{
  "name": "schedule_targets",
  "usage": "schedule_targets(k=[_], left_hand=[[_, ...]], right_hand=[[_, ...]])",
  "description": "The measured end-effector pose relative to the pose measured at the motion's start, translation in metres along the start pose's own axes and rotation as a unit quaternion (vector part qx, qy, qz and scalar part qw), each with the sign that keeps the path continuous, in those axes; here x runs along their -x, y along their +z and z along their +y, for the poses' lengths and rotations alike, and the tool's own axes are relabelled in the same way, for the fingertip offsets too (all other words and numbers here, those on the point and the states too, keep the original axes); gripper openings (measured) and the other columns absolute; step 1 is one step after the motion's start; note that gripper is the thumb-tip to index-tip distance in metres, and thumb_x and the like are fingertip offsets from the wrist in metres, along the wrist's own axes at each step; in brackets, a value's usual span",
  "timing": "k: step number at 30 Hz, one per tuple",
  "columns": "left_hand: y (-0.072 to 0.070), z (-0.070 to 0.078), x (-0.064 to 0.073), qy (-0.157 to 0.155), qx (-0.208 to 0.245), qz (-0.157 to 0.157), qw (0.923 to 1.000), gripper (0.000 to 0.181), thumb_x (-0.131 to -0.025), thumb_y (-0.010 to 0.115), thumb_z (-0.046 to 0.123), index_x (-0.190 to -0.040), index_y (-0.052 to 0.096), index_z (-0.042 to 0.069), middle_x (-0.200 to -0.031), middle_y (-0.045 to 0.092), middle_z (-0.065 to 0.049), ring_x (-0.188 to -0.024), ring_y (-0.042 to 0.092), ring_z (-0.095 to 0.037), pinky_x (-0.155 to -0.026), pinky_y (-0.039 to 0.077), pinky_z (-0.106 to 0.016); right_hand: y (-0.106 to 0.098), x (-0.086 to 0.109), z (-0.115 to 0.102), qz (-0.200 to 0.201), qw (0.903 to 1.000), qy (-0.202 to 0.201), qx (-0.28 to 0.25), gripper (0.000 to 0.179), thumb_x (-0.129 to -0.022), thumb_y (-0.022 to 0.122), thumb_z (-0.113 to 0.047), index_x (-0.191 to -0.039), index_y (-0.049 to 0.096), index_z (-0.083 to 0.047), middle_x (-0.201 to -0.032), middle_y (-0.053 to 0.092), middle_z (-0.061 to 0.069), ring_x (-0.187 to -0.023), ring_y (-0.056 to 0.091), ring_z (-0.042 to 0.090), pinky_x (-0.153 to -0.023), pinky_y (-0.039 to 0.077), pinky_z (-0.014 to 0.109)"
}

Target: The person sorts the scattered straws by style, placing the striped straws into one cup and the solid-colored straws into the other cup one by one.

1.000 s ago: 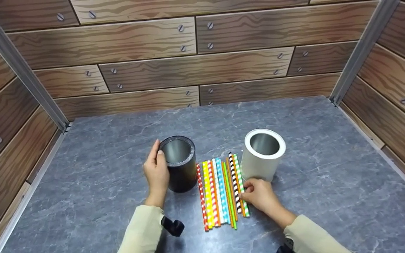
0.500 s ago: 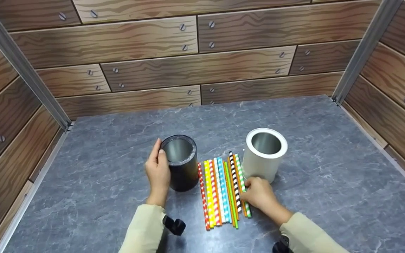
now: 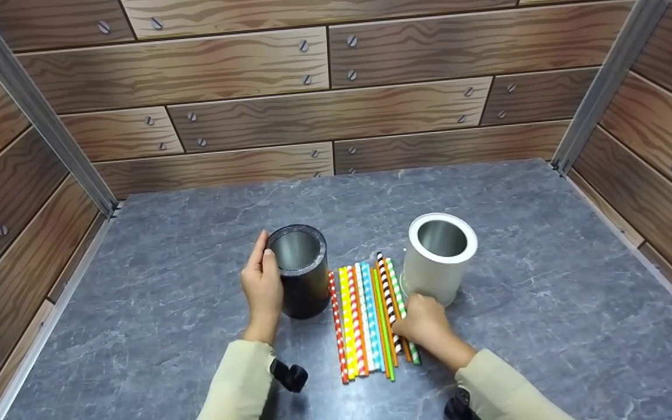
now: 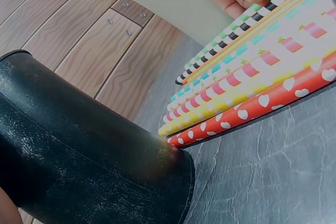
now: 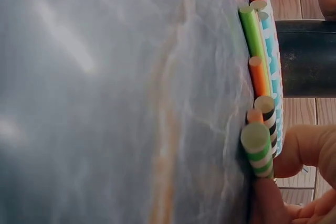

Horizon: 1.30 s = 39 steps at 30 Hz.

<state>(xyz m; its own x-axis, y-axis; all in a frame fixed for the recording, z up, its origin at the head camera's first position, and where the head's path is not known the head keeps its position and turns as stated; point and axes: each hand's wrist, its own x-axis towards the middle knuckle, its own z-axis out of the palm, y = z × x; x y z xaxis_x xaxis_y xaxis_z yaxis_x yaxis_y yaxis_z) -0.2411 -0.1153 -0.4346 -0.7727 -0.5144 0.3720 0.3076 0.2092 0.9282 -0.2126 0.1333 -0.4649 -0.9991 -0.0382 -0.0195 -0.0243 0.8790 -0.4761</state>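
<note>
A black insulated tumbler [image 3: 305,294] with a metal interior stands upright; my left hand [image 3: 263,289] holds its left side, with thumb and fingers cupped against the wall below the rim. Right of it lies a row of patterned paper straws [image 3: 361,321]. At the row's right end my right hand [image 3: 426,321] pinches the green-and-white straw [image 5: 259,153] between thumb and finger. The thumb also reaches the black-and-white straw [image 3: 385,286]. Behind the right hand a white tumbler [image 3: 432,280] stands upright, its lower front partly hidden by the knuckles.
Everything sits on a grey marbled tabletop [image 3: 167,280]. Wood-patterned panels [image 3: 248,58] enclose it at the back and both sides, joined by metal corner posts [image 3: 598,87]. The black tumbler's base is close to the red straw [image 4: 262,102].
My right hand has shifted slightly left, its thumb now over the black-and-white straw. The rightmost straws have tilted, upper ends a little leftward. My left hand still holds the black tumbler.
</note>
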Motion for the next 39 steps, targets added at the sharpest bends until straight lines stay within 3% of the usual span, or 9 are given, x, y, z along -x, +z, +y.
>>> schedule_targets(k=[10,21,25,39], left_hand=[[-0.001,0.000,-0.001,0.007,0.002,-0.002,1.0000,0.037,-0.090,0.047,0.003,-0.126,0.057,0.001,-0.128,0.056,-0.014,-0.123,0.049,-0.024,-0.104,0.038,-0.034],[0.000,-0.002,-0.002,0.011,0.011,0.005,0.9999,0.036,-0.090,0.047,0.003,-0.125,0.057,-0.001,-0.126,0.057,-0.014,-0.122,0.049,-0.023,-0.104,0.039,-0.033],[0.001,-0.002,-0.003,0.010,0.018,0.006,0.9998,0.037,-0.090,0.046,0.002,-0.125,0.056,-0.001,-0.126,0.057,-0.014,-0.122,0.049,-0.024,-0.104,0.038,-0.033],[0.003,-0.002,0.001,-0.002,0.027,0.009,0.9996,0.037,-0.091,0.045,0.003,-0.126,0.056,0.000,-0.127,0.056,-0.014,-0.124,0.047,-0.024,-0.105,0.037,-0.033]], right_hand=[[-0.001,0.001,0.003,0.015,0.9996,-0.002,-0.024,0.031,-0.053,0.064,-0.010,-0.052,0.033,-0.018,-0.053,0.031,-0.002,-0.053,0.031,0.016,-0.046,0.024,0.026],[-0.003,0.003,0.005,0.018,0.9982,0.007,-0.057,0.025,-0.055,0.063,-0.008,-0.057,0.040,-0.016,-0.058,0.036,-0.002,-0.056,0.034,0.017,-0.050,0.028,0.027],[-0.002,0.005,0.006,0.020,0.9970,0.017,-0.072,0.017,-0.055,0.065,-0.009,-0.065,0.052,-0.011,-0.063,0.049,0.001,-0.060,0.045,0.019,-0.051,0.037,0.030],[-0.015,0.004,-0.007,0.015,0.9888,0.014,-0.148,0.027,-0.059,0.064,-0.006,-0.086,0.060,-0.002,-0.067,0.054,0.000,-0.063,0.049,0.013,-0.060,0.043,0.027]])
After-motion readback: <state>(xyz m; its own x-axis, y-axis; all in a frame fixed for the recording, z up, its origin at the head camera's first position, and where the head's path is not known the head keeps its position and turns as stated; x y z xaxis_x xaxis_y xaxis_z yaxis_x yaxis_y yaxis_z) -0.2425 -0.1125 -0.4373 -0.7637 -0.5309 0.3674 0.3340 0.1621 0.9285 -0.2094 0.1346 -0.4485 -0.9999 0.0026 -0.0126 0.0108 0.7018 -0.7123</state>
